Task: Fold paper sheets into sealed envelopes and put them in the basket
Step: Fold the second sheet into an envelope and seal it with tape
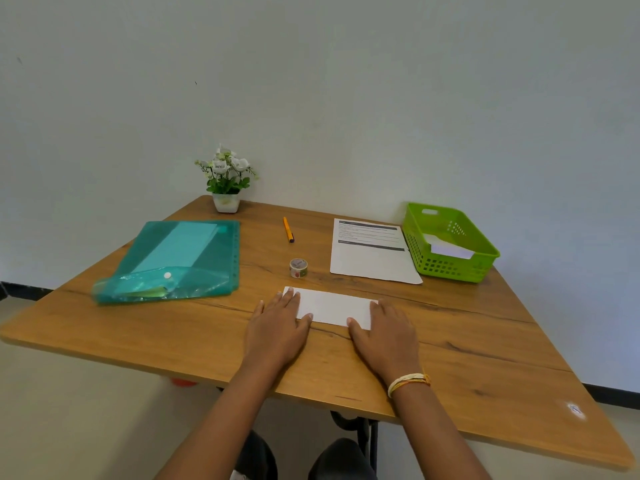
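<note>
Table (450, 341): folded paper (334, 308) under both hands.

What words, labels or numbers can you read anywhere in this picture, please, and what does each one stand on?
None can be read.
Printed sheet: dark header bars and lines of text, too small and blurred to quote.
Tape roll: coloured pattern, no legible word.
Pen: no marking legible.
Green basket, teal folder, folded paper under both hands: no text visible.
</note>
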`<state>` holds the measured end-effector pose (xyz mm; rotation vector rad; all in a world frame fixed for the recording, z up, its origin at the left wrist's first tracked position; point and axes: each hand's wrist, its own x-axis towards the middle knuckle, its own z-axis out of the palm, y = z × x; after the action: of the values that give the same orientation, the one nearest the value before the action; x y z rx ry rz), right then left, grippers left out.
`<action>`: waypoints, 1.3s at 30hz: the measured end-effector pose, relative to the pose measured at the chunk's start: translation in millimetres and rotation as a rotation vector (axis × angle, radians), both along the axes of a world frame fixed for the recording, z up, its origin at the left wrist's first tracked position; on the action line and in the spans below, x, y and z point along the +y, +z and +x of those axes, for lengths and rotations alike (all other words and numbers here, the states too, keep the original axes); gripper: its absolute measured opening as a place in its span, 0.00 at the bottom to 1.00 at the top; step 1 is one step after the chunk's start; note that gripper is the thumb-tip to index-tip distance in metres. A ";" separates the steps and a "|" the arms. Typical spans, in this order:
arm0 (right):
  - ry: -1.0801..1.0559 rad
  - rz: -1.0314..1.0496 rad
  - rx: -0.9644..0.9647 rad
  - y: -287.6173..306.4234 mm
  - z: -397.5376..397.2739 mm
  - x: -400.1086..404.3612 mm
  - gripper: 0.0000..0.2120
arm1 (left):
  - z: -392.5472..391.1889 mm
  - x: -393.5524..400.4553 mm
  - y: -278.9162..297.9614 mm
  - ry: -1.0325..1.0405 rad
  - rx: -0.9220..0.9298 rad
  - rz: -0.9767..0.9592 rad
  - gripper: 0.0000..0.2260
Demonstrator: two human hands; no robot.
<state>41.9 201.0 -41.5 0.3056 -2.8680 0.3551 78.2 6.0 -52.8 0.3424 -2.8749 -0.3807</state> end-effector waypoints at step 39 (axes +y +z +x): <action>0.563 -0.381 -0.361 43.8 -24.9 -245.6 0.27 | 64.9 -121.2 16.3 0.004 0.281 0.308 0.13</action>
<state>17.0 -44.6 2.2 1.0676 -2.9026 1.1411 143.1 -115.2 -36.6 0.3163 -2.5399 -0.8052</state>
